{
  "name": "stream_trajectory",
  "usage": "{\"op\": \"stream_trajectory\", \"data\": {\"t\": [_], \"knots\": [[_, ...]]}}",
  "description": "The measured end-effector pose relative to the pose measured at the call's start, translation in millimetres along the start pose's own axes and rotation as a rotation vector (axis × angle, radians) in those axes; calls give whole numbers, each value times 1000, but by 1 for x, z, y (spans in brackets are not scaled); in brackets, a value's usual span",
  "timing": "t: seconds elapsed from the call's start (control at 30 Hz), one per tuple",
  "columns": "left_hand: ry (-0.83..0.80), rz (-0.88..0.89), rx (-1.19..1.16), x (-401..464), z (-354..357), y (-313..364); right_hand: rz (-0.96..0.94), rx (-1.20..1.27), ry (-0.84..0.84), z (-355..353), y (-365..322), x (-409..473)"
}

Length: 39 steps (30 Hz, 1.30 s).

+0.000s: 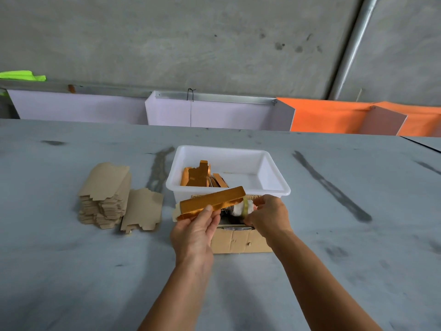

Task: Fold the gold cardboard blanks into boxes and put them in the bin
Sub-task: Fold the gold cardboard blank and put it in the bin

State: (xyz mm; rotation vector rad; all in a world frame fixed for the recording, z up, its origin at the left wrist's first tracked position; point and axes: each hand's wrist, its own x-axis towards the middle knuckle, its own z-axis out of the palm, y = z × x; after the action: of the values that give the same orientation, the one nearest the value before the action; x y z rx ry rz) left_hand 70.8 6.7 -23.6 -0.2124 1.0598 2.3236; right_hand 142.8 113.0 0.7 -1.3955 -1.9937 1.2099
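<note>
My left hand [196, 231] grips a folded gold box [213, 201], a long narrow bar held slantwise just in front of the white bin [274, 185]. Inside the bin's left part lie several folded gold boxes [199, 175]. My right hand [267, 217] pinches a strip of clear tape [245, 206] at the box's right end, over a white tape roll in a small brown carton [241, 241]. A stack of flat blanks [105, 197], brown side up, sits on the table to the left, with one loose blank [143, 209] beside it.
The grey table [334, 235] has dark smudges across it. Behind its far edge stand white panels [214, 113] and orange panels [334, 118] against a concrete wall. A metal pipe [353, 44] runs up at the right.
</note>
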Motion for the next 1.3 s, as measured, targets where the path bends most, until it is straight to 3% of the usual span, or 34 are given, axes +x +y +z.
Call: {"op": "stream_trajectory", "data": {"t": [0.3, 0.5, 1.3], "knots": [[-14, -11, -101, 3, 1, 14, -67, -83, 34, 1, -1, 4], [-28, -9, -98, 2, 2, 10, -52, -134, -28, 0, -5, 5], [-16, -21, -22, -1, 7, -10, 15, -3, -114, 3, -14, 3]]}}
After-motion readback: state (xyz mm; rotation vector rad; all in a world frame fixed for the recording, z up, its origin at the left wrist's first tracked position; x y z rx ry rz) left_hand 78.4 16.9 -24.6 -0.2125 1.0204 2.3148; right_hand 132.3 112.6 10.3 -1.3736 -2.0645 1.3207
